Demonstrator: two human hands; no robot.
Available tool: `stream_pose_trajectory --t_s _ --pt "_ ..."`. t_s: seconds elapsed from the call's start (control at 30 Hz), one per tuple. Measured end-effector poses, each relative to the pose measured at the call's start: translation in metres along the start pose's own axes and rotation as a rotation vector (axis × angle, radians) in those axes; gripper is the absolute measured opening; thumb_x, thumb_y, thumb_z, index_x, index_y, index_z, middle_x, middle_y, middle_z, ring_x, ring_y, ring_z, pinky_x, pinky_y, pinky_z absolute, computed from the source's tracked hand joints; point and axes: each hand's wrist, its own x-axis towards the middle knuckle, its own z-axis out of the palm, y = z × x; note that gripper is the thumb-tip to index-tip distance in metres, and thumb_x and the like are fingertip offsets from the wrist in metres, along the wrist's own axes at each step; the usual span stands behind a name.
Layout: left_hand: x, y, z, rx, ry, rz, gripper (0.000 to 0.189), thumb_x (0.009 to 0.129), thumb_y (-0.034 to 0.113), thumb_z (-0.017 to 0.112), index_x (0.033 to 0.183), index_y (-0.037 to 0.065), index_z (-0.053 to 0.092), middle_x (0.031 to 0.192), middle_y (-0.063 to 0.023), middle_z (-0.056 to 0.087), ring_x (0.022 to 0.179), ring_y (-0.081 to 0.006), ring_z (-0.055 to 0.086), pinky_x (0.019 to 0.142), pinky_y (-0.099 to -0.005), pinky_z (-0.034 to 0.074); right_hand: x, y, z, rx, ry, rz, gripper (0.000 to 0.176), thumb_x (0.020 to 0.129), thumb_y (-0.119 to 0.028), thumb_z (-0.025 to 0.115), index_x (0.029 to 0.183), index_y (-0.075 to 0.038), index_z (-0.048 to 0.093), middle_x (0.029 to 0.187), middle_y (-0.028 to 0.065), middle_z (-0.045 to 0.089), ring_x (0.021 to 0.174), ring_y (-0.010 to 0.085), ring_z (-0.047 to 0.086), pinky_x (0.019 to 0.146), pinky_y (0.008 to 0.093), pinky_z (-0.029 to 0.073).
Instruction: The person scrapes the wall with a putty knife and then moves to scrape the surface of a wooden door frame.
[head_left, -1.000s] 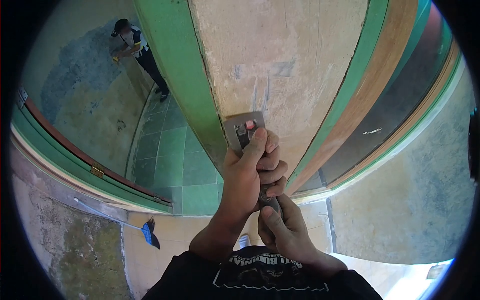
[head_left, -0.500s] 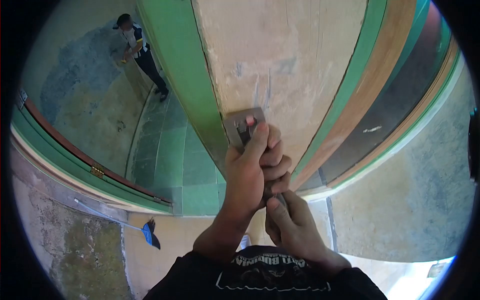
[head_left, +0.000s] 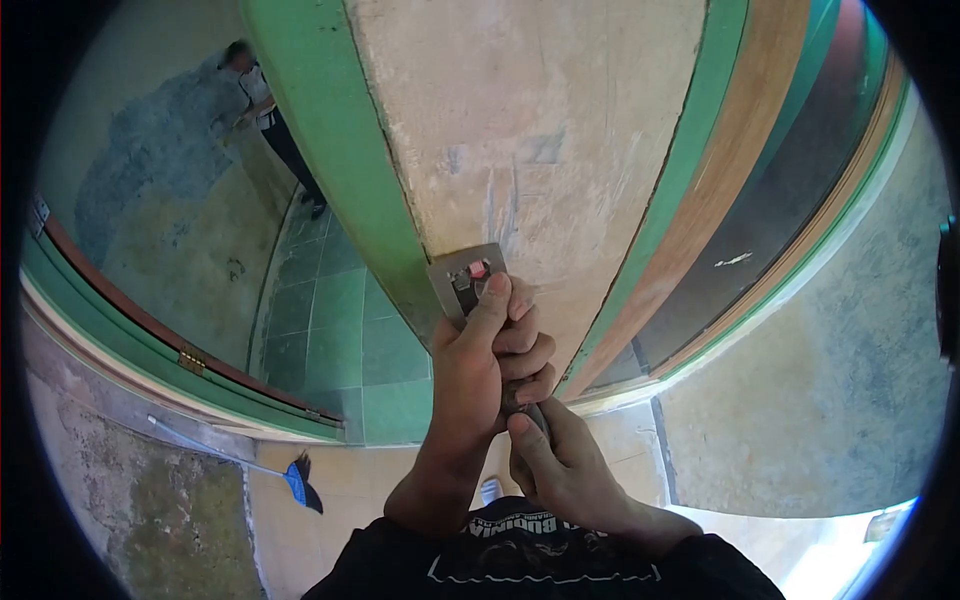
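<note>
Mostly grey scraper [head_left: 456, 273], square-edged, red-marked

Up the plaster strip [head_left: 530, 110] above the scraper [head_left: 447, 272], the left grip [head_left: 490, 345] could slide between green frames [head_left: 320, 130]. Leftward, open air hangs over the floor tiles [head_left: 310, 340] (a co-worker [head_left: 284, 147] stands well inside); below, the right grip [head_left: 570, 465] and dark shirt [head_left: 545, 560] block the way.

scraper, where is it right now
In the head view, the scraper is just left of centre, its blade at the left edge of the pale wall strip, beside the green trim, with the left hand around its handle.
</note>
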Motion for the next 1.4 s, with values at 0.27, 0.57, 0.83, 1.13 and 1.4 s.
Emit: stream_pose_trajectory --t_s 0.27,0.57,0.83,1.13,1.4 --pt "-0.002 -0.007 -0.003 0.01 0.029 0.01 0.029 0.099 0.032 0.042 0.078 0.012 0.044 0.057 0.0078 0.023 0.04 -0.0021 0.018 0.03 -0.0193 0.02 0.0 0.002 -0.004 -0.018 0.011 0.031 0.033 0.098 -0.029 0.047 0.103 0.004 0.047 0.058 0.0009 0.047 0.049 0.0075 0.044 0.045 0.0249 0.036" --pt "-0.001 -0.003 -0.002 -0.007 0.0 0.013 0.028 0.099 0.031 0.042 0.079 0.012 0.044 0.057 0.0076 0.023 0.04 -0.0024 0.018 0.03 -0.0197 0.021 0.0 -0.002 -0.002 0.02 0.009 0.029 0.031 0.098 -0.028 0.047 0.1 0.003 0.047 0.059 0.0004 0.046 0.051 0.0067 0.044 0.046 0.0243 0.035" --pt "-0.001 -0.008 -0.005 0.0 -0.033 0.023 0.028 0.1 0.03 0.042 0.08 0.011 0.044 0.056 0.0074 0.023 0.04 -0.0023 0.018 0.03 -0.0199 0.022 -0.002 -0.007 -0.003 0.006 0.015 0.003 0.03 0.098 -0.027 0.047 0.1 0.003 0.047 0.059 0.0007 0.046 0.05 0.0073 0.044 0.046 0.0253 0.036" --pt "0.003 0.001 0.006 0.057 0.01 0.024 0.028 0.099 0.032 0.042 0.08 0.011 0.043 0.057 0.0076 0.024 0.04 -0.0021 0.018 0.03 -0.0191 0.022 0.005 -0.004 -0.004 -0.007 0.035 -0.028 0.031 0.097 -0.026 0.048 0.101 0.004 0.047 0.058 0.002 0.046 0.05 0.0082 0.045 0.045 0.0261 0.036" --pt "-0.003 -0.005 0.001 0.013 0.026 -0.008 0.029 0.099 0.032 0.042 0.079 0.011 0.044 0.057 0.008 0.023 0.04 -0.0019 0.019 0.031 -0.019 0.021 -0.005 -0.009 -0.001 0.042 0.039 0.024 0.03 0.097 -0.028 0.049 0.096 0.002 0.047 0.058 0.0004 0.045 0.05 0.007 0.043 0.045 0.0246 0.035"
